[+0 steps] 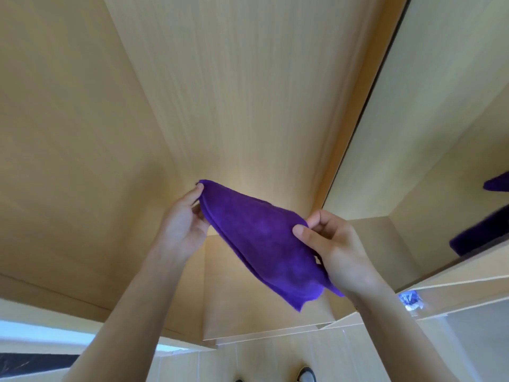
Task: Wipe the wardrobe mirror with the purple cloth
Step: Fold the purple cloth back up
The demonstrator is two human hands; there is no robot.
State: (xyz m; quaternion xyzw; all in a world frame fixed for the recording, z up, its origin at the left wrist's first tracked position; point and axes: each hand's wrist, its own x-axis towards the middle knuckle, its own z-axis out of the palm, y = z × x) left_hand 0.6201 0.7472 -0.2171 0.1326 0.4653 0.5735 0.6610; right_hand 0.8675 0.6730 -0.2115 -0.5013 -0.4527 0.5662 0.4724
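A purple cloth (261,238) hangs folded between both my hands in front of a light wooden wardrobe panel (220,92). My left hand (181,224) pinches its upper left corner. My right hand (336,246) grips its right edge between thumb and fingers. The wardrobe mirror (440,119) stands at the right, edged by a dark frame, and reflects wooden panels and bits of the purple cloth. Neither hand touches the mirror.
Wooden wardrobe panels fill the left and centre. Tiled floor (275,362) and a shoe (305,374) show at the bottom. A small blue and white object (411,299) lies low at the right. A pale bright strip (41,330) runs along the lower left.
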